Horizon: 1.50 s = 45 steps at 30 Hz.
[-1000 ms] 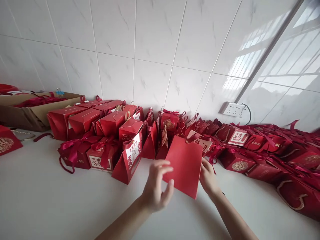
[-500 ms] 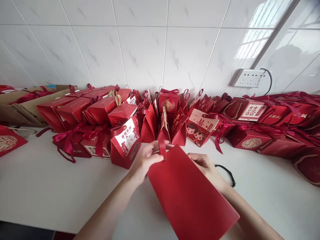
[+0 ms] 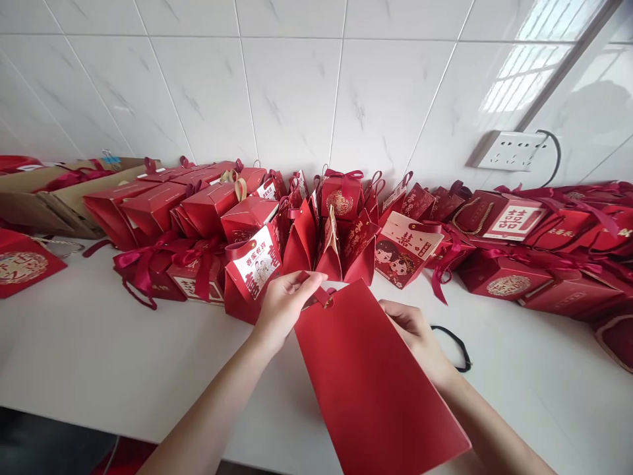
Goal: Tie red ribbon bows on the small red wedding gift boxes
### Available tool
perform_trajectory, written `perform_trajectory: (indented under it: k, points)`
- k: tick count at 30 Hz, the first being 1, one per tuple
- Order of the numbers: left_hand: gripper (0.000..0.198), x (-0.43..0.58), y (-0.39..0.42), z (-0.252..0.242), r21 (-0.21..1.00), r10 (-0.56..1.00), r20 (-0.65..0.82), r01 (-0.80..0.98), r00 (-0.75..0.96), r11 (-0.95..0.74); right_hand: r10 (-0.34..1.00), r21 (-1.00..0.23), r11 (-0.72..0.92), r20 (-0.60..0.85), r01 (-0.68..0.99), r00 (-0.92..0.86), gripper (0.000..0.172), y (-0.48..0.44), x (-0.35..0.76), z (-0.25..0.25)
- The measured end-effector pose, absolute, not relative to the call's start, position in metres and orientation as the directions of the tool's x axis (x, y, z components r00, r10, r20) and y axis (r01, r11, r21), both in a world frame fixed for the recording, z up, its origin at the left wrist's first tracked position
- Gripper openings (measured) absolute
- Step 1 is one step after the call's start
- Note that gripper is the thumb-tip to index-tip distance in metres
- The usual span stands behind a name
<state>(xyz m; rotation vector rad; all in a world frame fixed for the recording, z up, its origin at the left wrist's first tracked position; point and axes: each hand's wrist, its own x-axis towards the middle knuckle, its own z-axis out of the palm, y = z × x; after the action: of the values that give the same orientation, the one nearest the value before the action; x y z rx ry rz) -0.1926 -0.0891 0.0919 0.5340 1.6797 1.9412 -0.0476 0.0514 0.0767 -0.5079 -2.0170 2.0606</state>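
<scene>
White tiles back a white table, its far side lined with red gift boxes that look mostly shut, their contents hidden. At the table's far left corner, an open cardboard box holds dark red ribbon.

Close to the front edge, right of the middle, a red box is held up, its plain face showing. Its long axis slants: the loop end points toward the far edge and slightly left, the other end toward the front edge and to the right. Bare table stretches along the front edge on the left, with another open patch right of the right forearm; toward the far edge, upright boxes stand near the loop end.

The right hand grips the red box's right long side, fingers curled, their tips hidden. The left hand pinches the ribbon loop between thumb and finger. Beside the right wrist shows a thin black band.
</scene>
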Motion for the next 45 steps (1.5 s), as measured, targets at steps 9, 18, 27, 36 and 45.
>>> perform_trajectory:
  k: [9,18,27,36,45]
  points:
    - [0.030,-0.189,-0.090,0.088,0.996,0.730,0.015,-0.050,-0.683,-0.068,0.482,-0.999,0.042,0.005,0.017,-0.876,0.038,0.056,-0.046,0.078]
    - [0.027,-0.188,-0.090,0.086,0.997,0.699,0.067,0.015,-0.712,-0.080,0.356,-0.995,0.091,0.061,-0.031,-0.933,0.042,0.056,-0.046,0.082]
    - [0.027,-0.189,-0.091,0.088,0.997,0.749,0.071,0.039,-0.659,-0.060,0.242,-0.998,0.063,0.032,-0.017,-0.970,0.036,0.060,-0.044,0.083]
    - [0.023,-0.189,-0.093,0.092,0.984,0.750,0.146,0.170,-0.645,-0.046,0.251,-0.994,0.099,0.078,-0.055,-0.965,0.032,0.068,-0.043,0.084]
    - [0.024,-0.173,-0.089,0.089,0.989,0.909,0.043,0.144,-0.415,0.019,0.325,-0.990,0.114,0.114,-0.081,-0.939,0.025,0.052,-0.032,0.102]
